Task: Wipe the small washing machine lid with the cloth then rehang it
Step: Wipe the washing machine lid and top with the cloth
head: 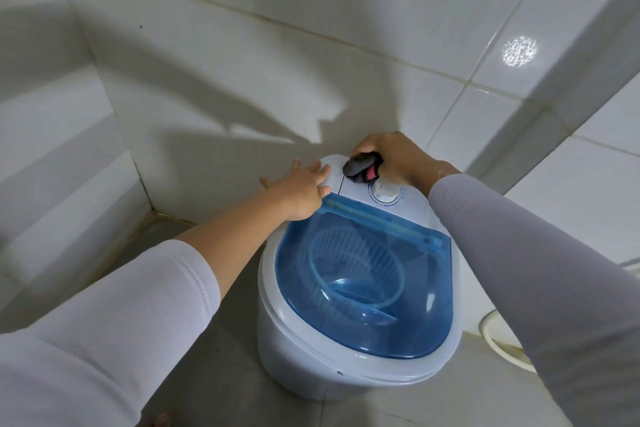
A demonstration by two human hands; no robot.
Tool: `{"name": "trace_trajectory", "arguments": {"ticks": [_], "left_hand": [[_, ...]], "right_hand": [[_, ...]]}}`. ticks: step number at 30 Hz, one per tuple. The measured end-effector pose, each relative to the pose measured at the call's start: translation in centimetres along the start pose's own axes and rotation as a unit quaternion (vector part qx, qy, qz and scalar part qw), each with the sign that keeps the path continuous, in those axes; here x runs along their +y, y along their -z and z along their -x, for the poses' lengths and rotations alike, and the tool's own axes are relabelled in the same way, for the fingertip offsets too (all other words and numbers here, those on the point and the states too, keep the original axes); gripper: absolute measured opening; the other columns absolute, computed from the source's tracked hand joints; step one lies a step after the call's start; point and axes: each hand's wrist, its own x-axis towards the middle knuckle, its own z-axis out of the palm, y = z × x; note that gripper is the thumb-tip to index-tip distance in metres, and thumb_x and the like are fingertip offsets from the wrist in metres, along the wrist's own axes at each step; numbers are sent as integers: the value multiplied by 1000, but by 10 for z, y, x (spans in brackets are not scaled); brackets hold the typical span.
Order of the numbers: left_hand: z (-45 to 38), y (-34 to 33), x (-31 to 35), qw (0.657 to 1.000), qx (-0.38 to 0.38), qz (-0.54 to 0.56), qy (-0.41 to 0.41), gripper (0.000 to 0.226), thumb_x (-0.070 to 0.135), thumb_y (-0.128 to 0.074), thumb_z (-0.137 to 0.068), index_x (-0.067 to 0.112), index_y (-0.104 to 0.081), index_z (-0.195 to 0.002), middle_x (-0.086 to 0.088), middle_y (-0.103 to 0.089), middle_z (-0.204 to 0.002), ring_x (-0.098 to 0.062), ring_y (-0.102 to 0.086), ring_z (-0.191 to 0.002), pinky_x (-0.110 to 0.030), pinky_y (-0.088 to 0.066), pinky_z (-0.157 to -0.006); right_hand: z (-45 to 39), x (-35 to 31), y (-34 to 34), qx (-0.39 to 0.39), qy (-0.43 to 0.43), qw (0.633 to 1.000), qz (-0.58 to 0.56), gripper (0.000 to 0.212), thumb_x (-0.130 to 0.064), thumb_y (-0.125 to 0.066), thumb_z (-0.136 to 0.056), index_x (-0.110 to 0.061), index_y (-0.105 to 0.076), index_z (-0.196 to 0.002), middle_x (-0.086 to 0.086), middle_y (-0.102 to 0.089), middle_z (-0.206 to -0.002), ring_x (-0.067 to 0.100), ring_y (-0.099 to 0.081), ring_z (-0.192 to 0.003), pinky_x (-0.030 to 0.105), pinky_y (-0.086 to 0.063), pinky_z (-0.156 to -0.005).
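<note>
A small white washing machine (304, 364) stands on the floor against a tiled wall. Its see-through blue lid (363, 281) is down, with a basket visible beneath. Behind the lid is a white control panel (356, 189) with a round dial (384, 192). My right hand (394, 156) is closed on a bunched dark cloth with a pink patch (362, 166), pressing it on the panel just left of the dial. My left hand (298, 187) lies flat with fingers spread on the machine's back left corner, thumb at the lid's hinge edge.
White tiled walls (242, 62) meet in a corner at the left. The floor (207, 340) is grey tile. The rim of a pale basin (498, 343) shows at the right edge. A toe (162, 421) shows at the bottom.
</note>
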Motion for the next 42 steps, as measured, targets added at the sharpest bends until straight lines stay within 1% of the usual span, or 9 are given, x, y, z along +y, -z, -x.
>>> {"name": "trace_trajectory", "arguments": {"ticks": [9,12,18,23,27,31,36,39,42], "left_hand": [[3,2,4,997,7,-80,19,48,29,-25,-104,33,-12,-150,14,-6,-160,-20,9,-149,-74,-2,-106],[3,2,4,997,2,-77,27,49,30,-24,-104,34,-9,-150,14,-2,-161,-20,10,-149,-74,0,-107],[3,3,4,997,4,-66,40,50,36,-22,-103,37,-7,-151,16,-1,-160,-20,8,-149,-72,2,-108],[7,2,4,997,9,-62,36,50,37,-22,-103,37,-7,-150,16,-1,-160,-20,6,-149,-71,-1,-109],[6,2,4,998,12,-54,33,49,37,-22,-103,37,-9,-150,14,-3,-161,-21,5,-150,-71,-1,-109],[7,4,5,998,6,-56,33,51,38,-22,-103,36,-6,-151,13,-1,-161,-22,5,-149,-70,1,-109],[6,5,3,998,-3,-50,38,51,40,-21,-102,37,-6,-151,14,0,-161,-22,4,-149,-71,0,-109],[5,7,5,998,-15,-45,44,50,40,-20,-103,37,-6,-151,14,2,-161,-22,5,-149,-72,1,-109],[6,7,6,998,-16,-44,47,51,39,-20,-103,36,-4,-151,14,3,-161,-23,5,-149,-71,1,-109]], "right_hand": [[14,27,-6,42,-72,996,-27,38,11,-47,-75,-6,-66,-104,14,-68,-102,32,-60,-97,35,-49,-82],[23,35,-7,49,-106,993,-28,34,9,-50,-76,-4,-65,-104,17,-68,-101,34,-59,-96,34,-47,-76],[47,44,-11,73,-148,985,-52,34,0,-53,-83,-11,-64,-114,17,-67,-108,34,-60,-99,31,-44,-79],[59,38,-18,89,-182,979,-21,30,-4,-56,-84,-12,-64,-112,17,-66,-106,35,-60,-98,27,-37,-71],[68,31,-20,76,-209,975,1,30,-8,-56,-83,-11,-62,-112,17,-66,-105,35,-59,-98,28,-37,-68],[80,20,-24,71,-213,974,-11,26,-10,-57,-82,-10,-64,-107,17,-67,-102,35,-60,-95,28,-40,-69],[89,7,-25,41,-197,979,-19,33,-2,-56,-79,-12,-66,-109,13,-67,-104,33,-59,-96,31,-44,-74],[87,-2,-29,21,-182,983,-13,26,-8,-58,-80,-13,-66,-104,11,-66,-98,32,-61,-91,30,-44,-69],[82,-10,-30,16,-176,984,-5,21,-11,-58,-79,-17,-66,-98,8,-66,-91,31,-62,-87,34,-51,-72]]}}
